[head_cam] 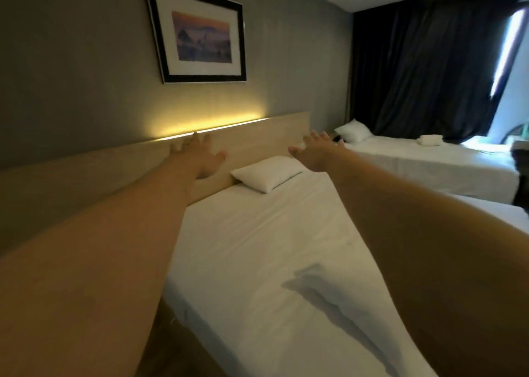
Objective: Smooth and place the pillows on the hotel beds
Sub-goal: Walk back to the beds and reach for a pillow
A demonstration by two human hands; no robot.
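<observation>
Dim hotel rm w/ grey wall (71, 61), framed picture (197, 33) hung on it, warm light strip glowing along top of the long wood headboard (272, 130). Dark curtains (423, 70) at far end, a slit of daylight at their right edge.

Near bed (257, 247): white sheet, mostly flat w/ a few creases. One white pillow (266, 173) lies at its head, touching the headboard, slightly skewed. Nearer the camera, a raised fold or lump of white fabric (329, 290) sits on the sheet; can't tell what it is.

Far bed (429, 164): also white, second pillow (353, 130) propped at its head, small rolled white towel (429, 140) further down the mattress.

Both bare arms stretched fwd over near bed. Left hand (200, 156) fingers spread, empty, in front of the headboard left of the pillow; contact w/ the board can't be told. Right hand (313, 152) also spread and empty, palm down, hovering just right of and above the pillow, not touching it.
</observation>
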